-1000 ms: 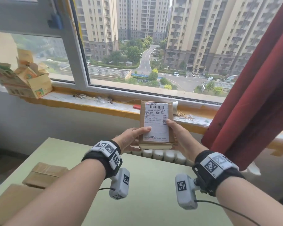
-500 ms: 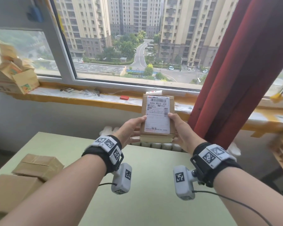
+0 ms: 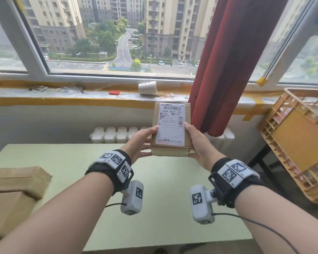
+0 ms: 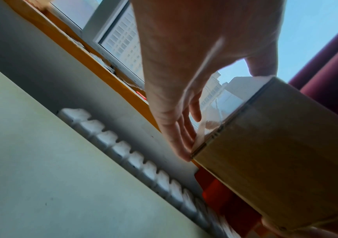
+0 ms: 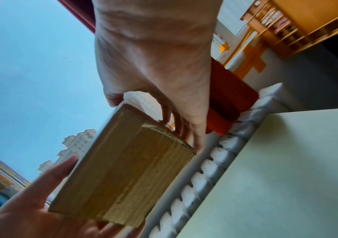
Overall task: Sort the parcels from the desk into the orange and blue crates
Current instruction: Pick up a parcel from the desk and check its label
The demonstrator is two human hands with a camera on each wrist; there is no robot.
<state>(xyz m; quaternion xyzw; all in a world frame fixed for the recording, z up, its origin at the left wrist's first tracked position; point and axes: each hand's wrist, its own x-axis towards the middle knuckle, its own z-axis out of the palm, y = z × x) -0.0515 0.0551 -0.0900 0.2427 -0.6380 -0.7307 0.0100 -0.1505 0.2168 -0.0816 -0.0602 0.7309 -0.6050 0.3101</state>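
Observation:
A small brown cardboard parcel (image 3: 171, 129) with a white shipping label is held up in the air above the far edge of the pale green desk (image 3: 154, 198). My left hand (image 3: 141, 142) grips its left side, thumb on the label, fingers underneath. My right hand (image 3: 196, 142) grips its right side the same way. The left wrist view has the parcel (image 4: 275, 153) with my fingers (image 4: 180, 138) against its edge. In the right wrist view the parcel (image 5: 123, 169) sits between both hands. An orange crate (image 3: 297, 140) stands at the right, beyond the desk. No blue crate is in view.
Two more brown parcels (image 3: 20, 182) lie at the desk's left edge. A white radiator (image 3: 117, 134) runs behind the desk under the windowsill, which carries a tipped paper cup (image 3: 147, 88) and small clutter. A red curtain (image 3: 228, 61) hangs right of the parcel.
The view has swung to the right, bringing the orange crate into sight. Both hands have carried the parcel rightward with it, still gripping it the same way.

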